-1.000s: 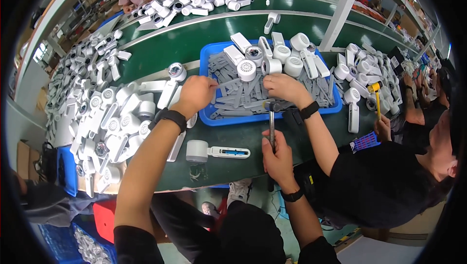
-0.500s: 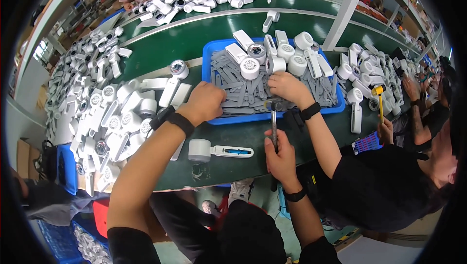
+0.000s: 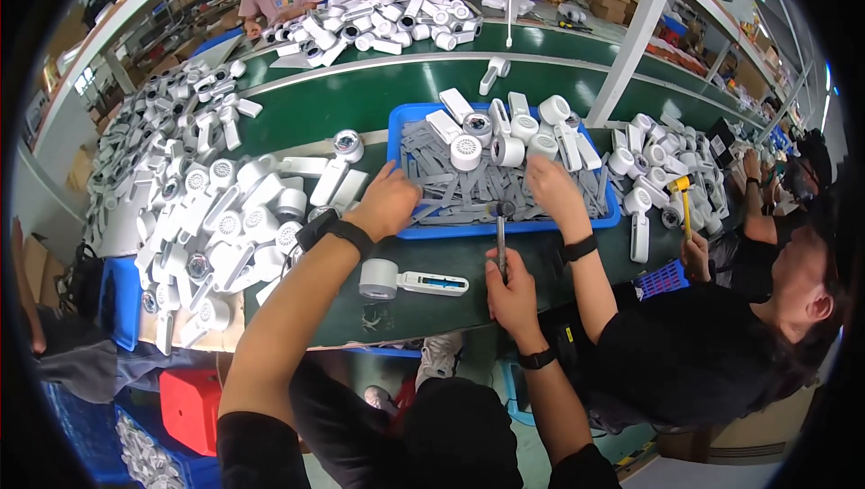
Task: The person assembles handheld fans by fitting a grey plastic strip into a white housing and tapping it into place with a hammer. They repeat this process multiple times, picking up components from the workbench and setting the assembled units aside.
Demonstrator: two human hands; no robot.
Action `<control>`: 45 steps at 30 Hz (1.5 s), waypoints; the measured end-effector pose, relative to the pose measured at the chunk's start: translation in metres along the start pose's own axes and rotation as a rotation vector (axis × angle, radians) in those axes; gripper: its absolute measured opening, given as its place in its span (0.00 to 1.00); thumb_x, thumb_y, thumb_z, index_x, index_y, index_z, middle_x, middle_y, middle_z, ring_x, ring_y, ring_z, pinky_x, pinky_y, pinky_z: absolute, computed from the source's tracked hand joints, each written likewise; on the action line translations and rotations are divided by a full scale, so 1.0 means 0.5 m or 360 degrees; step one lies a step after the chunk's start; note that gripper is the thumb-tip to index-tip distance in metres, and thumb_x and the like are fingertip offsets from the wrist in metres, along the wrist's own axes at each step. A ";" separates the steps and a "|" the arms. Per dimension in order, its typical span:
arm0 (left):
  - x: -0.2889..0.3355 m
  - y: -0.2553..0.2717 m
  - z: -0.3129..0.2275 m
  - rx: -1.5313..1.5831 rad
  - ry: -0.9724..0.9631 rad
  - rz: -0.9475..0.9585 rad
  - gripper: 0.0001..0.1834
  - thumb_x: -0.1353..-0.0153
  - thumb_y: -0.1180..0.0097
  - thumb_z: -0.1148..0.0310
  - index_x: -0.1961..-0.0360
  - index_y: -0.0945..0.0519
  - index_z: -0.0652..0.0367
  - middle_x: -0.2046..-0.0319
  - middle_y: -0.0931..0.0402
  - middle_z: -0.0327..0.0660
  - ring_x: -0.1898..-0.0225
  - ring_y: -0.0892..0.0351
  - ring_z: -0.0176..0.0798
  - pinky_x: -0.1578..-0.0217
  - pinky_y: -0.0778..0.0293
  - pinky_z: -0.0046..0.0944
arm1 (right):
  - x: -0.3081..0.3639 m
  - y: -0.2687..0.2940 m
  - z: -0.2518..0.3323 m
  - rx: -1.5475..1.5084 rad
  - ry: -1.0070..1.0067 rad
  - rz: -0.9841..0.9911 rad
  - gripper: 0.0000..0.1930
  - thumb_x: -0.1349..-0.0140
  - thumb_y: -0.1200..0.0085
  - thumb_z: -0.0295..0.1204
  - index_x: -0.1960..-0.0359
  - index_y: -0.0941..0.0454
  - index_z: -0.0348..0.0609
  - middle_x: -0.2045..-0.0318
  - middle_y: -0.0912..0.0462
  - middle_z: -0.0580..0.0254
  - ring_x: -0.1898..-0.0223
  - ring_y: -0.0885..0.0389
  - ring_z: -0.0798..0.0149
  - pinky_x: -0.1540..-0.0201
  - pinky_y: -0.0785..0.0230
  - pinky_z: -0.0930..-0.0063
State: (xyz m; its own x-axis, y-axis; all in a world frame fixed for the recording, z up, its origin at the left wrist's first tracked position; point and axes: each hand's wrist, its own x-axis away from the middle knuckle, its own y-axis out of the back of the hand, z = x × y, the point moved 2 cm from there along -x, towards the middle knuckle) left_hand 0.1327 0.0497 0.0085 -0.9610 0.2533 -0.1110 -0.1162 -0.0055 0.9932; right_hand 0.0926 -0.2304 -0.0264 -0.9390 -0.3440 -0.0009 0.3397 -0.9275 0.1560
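Observation:
My left hand (image 3: 389, 202) is at the near left corner of a blue tray (image 3: 432, 233), its fingers curled in; what they hold, if anything, is hidden. Grey flat strips (image 3: 437, 165) fill the tray, with several white handheld fans lying on top. My right hand (image 3: 514, 295) grips a hammer (image 3: 501, 237) by its handle, head up at the tray's near rim. Between my forearms, a white handheld fan (image 3: 378, 279) lies on the green table, its handle open and showing a blue part inside. A co-worker's hand (image 3: 554, 190) reaches over the tray's right half.
A large heap of white fans (image 3: 230, 223) covers the table's left side, beside my left forearm. More fans (image 3: 644, 160) lie right of the tray, near a co-worker's yellow hammer (image 3: 682, 196). A white post (image 3: 635, 34) rises behind the tray. A red stool (image 3: 191, 408) stands below left.
The view has shifted, bringing more of the far side into sight. The co-worker's hand has risen from the strips toward the fans. My hands keep much the same positions by the tray.

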 end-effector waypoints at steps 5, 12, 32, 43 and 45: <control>0.022 0.060 0.017 0.0274 0.0193 -0.0122 0.08 0.40 0.42 0.73 0.64 0.12 0.54 0.63 0.14 0.44 0.50 0.22 0.51 0.34 0.35 0.54 | 0.006 -0.007 0.006 -0.0002 0.0034 -0.0021 0.09 0.26 0.47 0.31 0.49 0.25 0.44 0.84 0.26 0.70 0.88 0.28 0.74 0.85 0.39 0.75; 0.079 0.160 -0.037 0.1125 0.0029 -0.0232 0.09 0.29 0.43 0.69 0.56 0.11 0.56 0.69 0.17 0.43 0.61 0.22 0.46 0.59 0.26 0.42 | -0.011 0.019 -0.011 -0.0760 0.0047 0.0083 0.11 0.24 0.46 0.34 0.51 0.28 0.39 0.77 0.23 0.62 0.91 0.39 0.76 0.90 0.47 0.79; 0.033 0.071 -0.006 0.0317 0.0238 -0.0620 0.10 0.47 0.28 0.69 0.64 0.10 0.58 0.64 0.15 0.44 0.54 0.21 0.49 0.48 0.25 0.45 | -0.038 0.051 -0.036 -0.0784 -0.0011 -0.0188 0.08 0.25 0.45 0.30 0.59 0.25 0.37 0.71 0.17 0.59 0.91 0.37 0.78 0.91 0.47 0.81; -0.020 0.001 -0.034 0.0412 0.0594 0.0122 0.07 0.47 0.27 0.61 0.74 0.12 0.51 0.66 0.14 0.39 0.47 0.26 0.50 0.37 0.47 0.55 | -0.038 0.051 -0.030 -0.0742 -0.0089 -0.0104 0.07 0.25 0.45 0.28 0.57 0.25 0.37 0.71 0.16 0.58 0.91 0.36 0.78 0.91 0.46 0.81; -0.018 0.007 -0.050 0.0308 0.0523 -0.0027 0.05 0.45 0.30 0.64 0.72 0.13 0.52 0.66 0.14 0.40 0.49 0.24 0.50 0.40 0.42 0.55 | -0.038 0.054 -0.038 -0.0755 -0.0076 -0.0104 0.07 0.25 0.45 0.28 0.57 0.25 0.36 0.71 0.16 0.58 0.91 0.36 0.78 0.91 0.46 0.81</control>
State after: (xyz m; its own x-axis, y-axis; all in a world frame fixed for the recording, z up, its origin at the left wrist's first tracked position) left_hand 0.1349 0.0233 0.0119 -0.9922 -0.0718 -0.1016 -0.1134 0.1865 0.9759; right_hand 0.1208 -0.2519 -0.0410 -0.9569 -0.2859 0.0514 0.2567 -0.9151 -0.3111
